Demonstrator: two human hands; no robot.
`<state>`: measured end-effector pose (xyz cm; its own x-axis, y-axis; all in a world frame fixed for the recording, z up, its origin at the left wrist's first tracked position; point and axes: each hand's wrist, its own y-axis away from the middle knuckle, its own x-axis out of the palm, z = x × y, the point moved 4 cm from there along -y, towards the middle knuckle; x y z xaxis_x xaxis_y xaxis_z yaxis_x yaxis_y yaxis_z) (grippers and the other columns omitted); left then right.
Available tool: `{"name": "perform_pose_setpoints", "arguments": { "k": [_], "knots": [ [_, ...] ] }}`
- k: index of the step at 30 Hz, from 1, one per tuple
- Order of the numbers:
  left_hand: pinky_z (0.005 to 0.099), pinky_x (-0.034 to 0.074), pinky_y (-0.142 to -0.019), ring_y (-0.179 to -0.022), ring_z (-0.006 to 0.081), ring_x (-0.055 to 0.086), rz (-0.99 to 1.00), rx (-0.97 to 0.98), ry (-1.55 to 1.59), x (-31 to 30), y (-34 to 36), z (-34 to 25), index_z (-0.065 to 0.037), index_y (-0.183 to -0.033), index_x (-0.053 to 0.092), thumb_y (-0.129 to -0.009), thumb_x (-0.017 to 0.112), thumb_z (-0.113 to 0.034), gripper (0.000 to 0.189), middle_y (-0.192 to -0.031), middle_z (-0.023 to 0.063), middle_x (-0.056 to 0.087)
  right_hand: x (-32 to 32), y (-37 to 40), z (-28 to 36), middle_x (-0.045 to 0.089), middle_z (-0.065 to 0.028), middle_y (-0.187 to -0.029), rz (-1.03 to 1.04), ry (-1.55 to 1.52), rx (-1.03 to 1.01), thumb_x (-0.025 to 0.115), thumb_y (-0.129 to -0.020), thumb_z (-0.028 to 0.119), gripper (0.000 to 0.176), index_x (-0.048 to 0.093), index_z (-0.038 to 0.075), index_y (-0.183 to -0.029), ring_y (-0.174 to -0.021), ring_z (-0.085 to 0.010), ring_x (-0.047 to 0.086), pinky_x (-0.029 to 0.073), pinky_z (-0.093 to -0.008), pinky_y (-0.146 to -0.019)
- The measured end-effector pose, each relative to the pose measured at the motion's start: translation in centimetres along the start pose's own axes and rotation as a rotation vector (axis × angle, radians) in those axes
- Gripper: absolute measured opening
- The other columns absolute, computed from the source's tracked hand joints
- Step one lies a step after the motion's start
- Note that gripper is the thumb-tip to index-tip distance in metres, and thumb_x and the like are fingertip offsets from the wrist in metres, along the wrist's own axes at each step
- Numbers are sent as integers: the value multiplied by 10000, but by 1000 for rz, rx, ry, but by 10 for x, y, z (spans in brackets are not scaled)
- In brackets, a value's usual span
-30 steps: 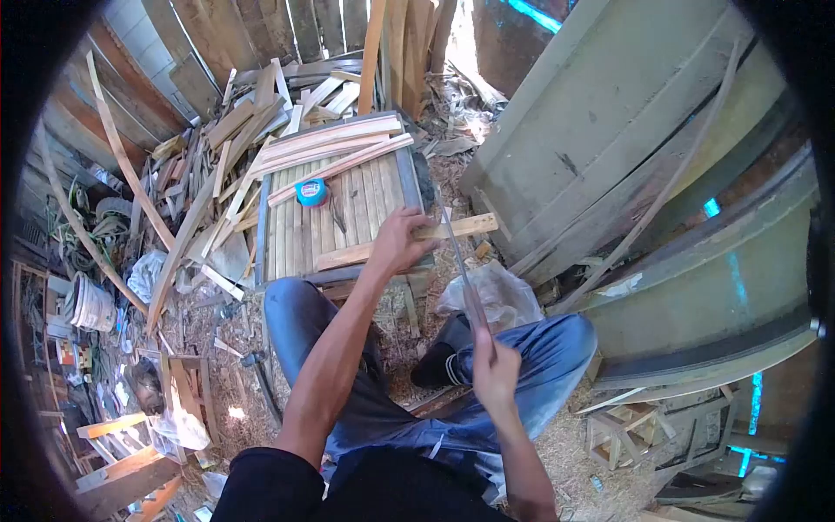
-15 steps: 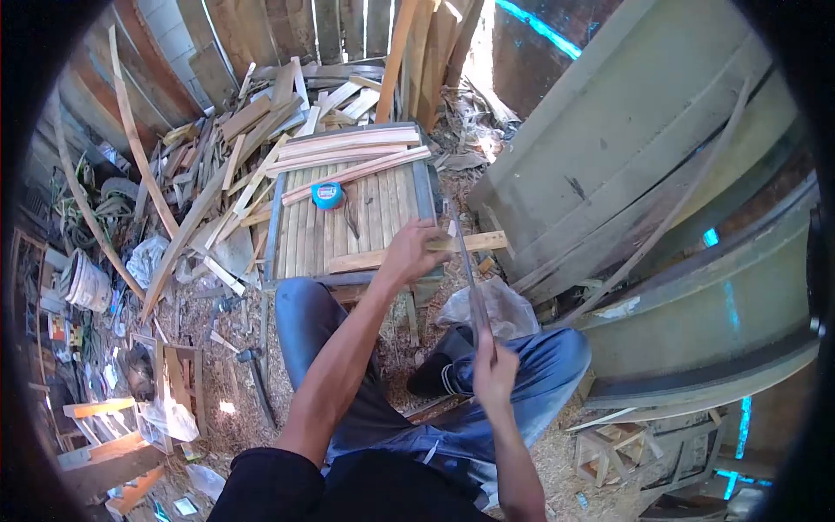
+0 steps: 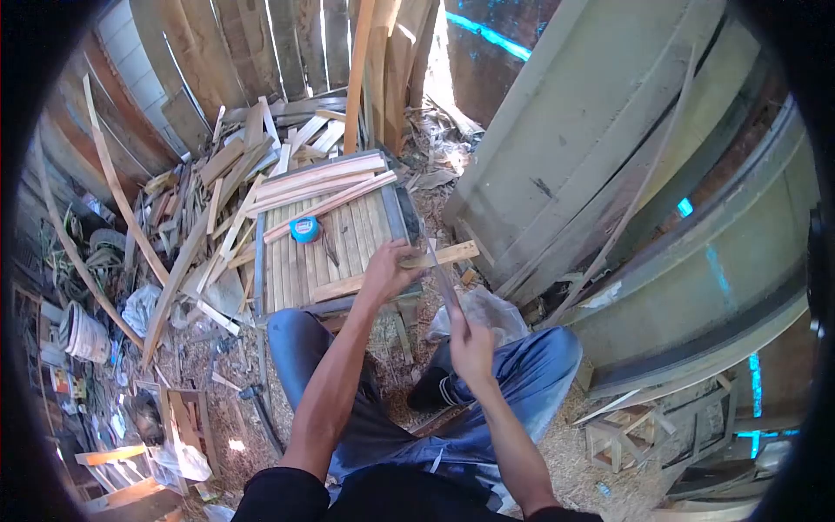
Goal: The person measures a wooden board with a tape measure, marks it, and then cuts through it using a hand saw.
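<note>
My left hand is closed on a light wooden strip that lies across the near edge of a slatted wooden table. In my right hand is a long, thin dark tool, held by its near end. Its blade crosses the strip just right of my left hand; whether it touches the wood I cannot tell. On the slats sit a blue tape measure, a small dark tool and several pinkish wooden strips.
Scrap wood is heaped behind and left of the table. A hammer lies on the floor at the left. A plastic bag is beyond my right knee. Large boards lean at the right, and a white bucket stands far left.
The view has shifted, moving the table lower and left in it. My left hand has closed on the strip, and the dark tool now crosses the strip nearer that hand.
</note>
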<state>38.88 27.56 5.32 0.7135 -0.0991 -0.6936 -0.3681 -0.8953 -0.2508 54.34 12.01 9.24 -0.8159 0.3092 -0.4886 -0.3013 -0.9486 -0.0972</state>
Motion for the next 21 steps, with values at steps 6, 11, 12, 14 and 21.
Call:
{"name": "perform_pose_setpoints", "arguments": {
  "k": [6, 11, 12, 14, 21],
  "knots": [
    [425, 481, -829, -916, 325, 580, -26, 35, 10, 4, 3, 7, -56, -959, 730, -670, 809, -230, 347, -887, 104, 629, -34, 46, -4, 510, -228, -577, 106, 42, 85, 534, -996, 293, 373, 683, -44, -936, -482, -292, 567, 420, -397, -507],
    [408, 490, -816, -905, 309, 588, -20, -18, 22, 1, 3, 3, -51, -964, 729, -673, 813, -236, 355, -880, 98, 633, -43, 88, -5, 415, -68, -482, 31, -10, 59, 503, -1017, 285, 482, 600, -46, -680, -472, -90, 415, 319, -346, -448],
    [408, 490, -816, -905, 309, 588, -5, 0, 16, 0, 1, 0, -51, -964, 729, -673, 813, -236, 355, -880, 98, 633, -29, 72, -10, 457, -111, -493, -38, -49, 3, 521, -1007, 294, 489, 600, -57, -675, -435, -151, 442, 331, -371, -450],
    [389, 496, -797, -879, 302, 592, 24, -55, -8, 3, 2, 3, -59, -961, 730, -677, 812, -247, 351, -874, 97, 632, -12, 27, -16, 498, -166, -524, -49, 32, -36, 533, -997, 299, 464, 624, -66, -727, -428, -248, 457, 350, -401, -463],
    [361, 483, -740, -831, 265, 600, 28, -93, 42, 5, 1, 13, -48, -960, 734, -670, 834, -259, 372, -857, 96, 604, -53, 68, 2, 554, -266, -628, 84, -8, 91, 538, -986, 281, 347, 708, -15, -923, -586, -423, 610, 460, -433, -539]
  ]
}}
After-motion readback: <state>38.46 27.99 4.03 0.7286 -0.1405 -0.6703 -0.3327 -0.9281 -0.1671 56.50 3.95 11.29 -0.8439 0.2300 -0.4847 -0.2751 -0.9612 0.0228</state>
